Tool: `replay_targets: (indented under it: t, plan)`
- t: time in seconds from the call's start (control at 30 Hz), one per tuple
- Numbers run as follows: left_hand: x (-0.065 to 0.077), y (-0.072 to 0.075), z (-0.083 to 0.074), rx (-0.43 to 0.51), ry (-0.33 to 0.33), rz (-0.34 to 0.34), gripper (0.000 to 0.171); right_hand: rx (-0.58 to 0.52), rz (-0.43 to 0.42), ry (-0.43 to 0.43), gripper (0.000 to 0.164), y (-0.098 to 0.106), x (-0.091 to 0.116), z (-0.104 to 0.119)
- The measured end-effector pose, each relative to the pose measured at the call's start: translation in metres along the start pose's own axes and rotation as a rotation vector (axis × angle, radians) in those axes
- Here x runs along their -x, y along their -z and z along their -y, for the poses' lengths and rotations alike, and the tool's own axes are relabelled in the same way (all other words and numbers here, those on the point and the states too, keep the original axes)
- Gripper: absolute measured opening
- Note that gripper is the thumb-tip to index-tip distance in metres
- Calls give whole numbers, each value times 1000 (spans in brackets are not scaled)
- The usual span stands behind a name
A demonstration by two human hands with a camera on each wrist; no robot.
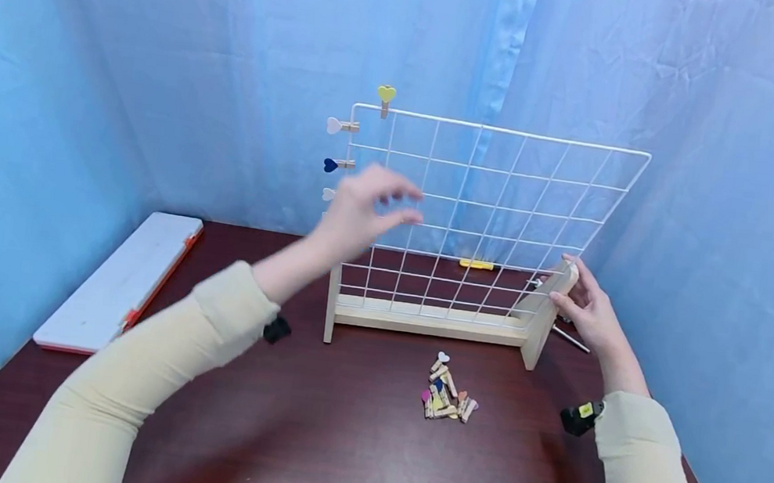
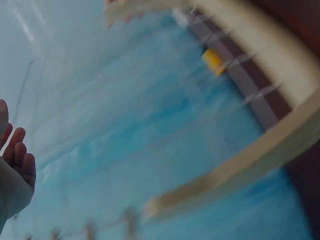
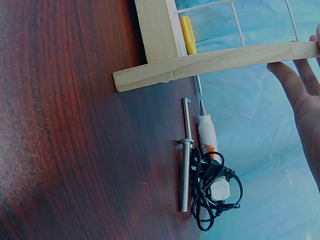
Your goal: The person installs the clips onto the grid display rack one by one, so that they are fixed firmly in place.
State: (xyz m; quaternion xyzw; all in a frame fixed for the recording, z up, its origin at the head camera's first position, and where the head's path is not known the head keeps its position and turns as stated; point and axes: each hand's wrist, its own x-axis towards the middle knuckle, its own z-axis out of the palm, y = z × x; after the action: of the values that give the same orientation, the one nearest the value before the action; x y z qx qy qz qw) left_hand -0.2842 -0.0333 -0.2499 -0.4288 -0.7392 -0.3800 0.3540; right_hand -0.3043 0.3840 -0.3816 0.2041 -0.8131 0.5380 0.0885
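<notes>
two pale yellow sleeves (image 1: 208, 325) reach across a dark reddish-brown table (image 1: 310, 438), where a loose pile of small wooden pegs (image 1: 442, 398) topped with coloured hearts lies in front of a wooden stand (image 1: 427, 328). a person's left hand (image 1: 365, 208) hangs raised before the stand's white wire grid (image 1: 482, 126), thumb and fingers curved and apart with nothing between them, hiding part of the grid's left side. the right hand (image 1: 582, 305) clamps the upper end of the stand's right leg between thumb and fingers. a yellow heart peg (image 1: 386, 95) is clipped upright on the top wire; white and dark blue (image 1: 330, 165) ones jut from the left edge, the lowest partly hidden by the hand. a white board (image 1: 116, 288) lies well to the left. behind the stand are a yellow-handled tool (image 1: 477, 264), partly screened by the grid, a bolt (image 3: 185, 175), a bent metal key (image 3: 188, 117) and a white-handled tool (image 3: 206, 131) beside a coiled black cord (image 3: 197, 192). blue curtains (image 1: 267, 103) hang beyond.
</notes>
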Motion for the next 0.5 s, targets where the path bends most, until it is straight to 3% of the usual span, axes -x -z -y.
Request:
replay_targets:
  t: [0.17, 0.3, 0.4, 0.5]
  plan:
    - [68, -60, -3, 38, 146, 304, 34, 13, -5, -10, 65, -4, 1, 10]
    - [115, -97, -9, 47, 231, 538, 35, 13, -2, -20, 64, -8, 3, 18]
    - [140, -117, -11, 42, 223, 644, 32, 5, -1, -19, 64, -9, 3, 21]
    - [154, -129, -11, 52, 203, 687, 27, 1, -1, -8, 64, -9, 3, 22]
